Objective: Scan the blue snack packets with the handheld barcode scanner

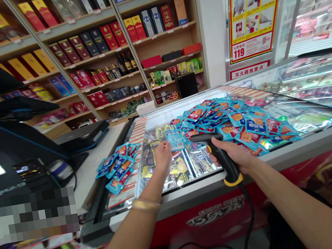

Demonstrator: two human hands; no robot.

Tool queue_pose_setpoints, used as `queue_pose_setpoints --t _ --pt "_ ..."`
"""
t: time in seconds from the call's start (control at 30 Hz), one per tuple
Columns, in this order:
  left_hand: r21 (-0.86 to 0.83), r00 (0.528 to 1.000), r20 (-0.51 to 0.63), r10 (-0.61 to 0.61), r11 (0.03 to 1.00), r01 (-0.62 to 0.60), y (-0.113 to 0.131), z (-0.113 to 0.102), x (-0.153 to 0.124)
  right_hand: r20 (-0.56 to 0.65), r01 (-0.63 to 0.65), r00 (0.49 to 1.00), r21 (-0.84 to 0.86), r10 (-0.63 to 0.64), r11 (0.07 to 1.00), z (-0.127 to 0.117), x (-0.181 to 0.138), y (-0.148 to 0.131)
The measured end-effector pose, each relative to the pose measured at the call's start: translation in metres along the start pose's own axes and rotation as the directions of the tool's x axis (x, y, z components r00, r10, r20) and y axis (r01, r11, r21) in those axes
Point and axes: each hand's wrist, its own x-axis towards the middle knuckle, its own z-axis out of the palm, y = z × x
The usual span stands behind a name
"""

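My left hand [163,157] pinches a small blue snack packet [175,140] by its left edge, its barcode side towards me. In my right hand [234,153] is a black and yellow barcode scanner [229,165], gripped by the handle, its head pointing left close to the packet. A cable [250,208] hangs from the handle's base. Behind the scanner, a large heap of blue and red snack packets [241,118] lies on the glass top of a chest freezer [201,182]. A smaller pile of similar packets [120,166] lies left of my left hand.
On the left counter [89,171] stand a dark checkout machine [19,140] and a black flat device [83,134]. Shelves [79,22] of boxed goods rise behind the freezer. A glass-doored cooler [321,9] is at the right.
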Motion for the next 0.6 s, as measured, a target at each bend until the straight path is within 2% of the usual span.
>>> queue_pose_setpoints --t 0.3,0.6 --pt "-0.032 1.000 0.010 0.013 0.999 -0.013 0.0018 0.0002 -0.0040 -0.065 -0.025 0.998 -0.111 0.017 0.994 0.0054 -0.0015 -0.0026" --pt "0.028 1.000 -0.004 0.027 0.999 -0.027 -0.0006 0.0023 -0.0028 -0.027 -0.016 1.000 -0.060 0.014 0.998 0.0014 0.0005 -0.0007"
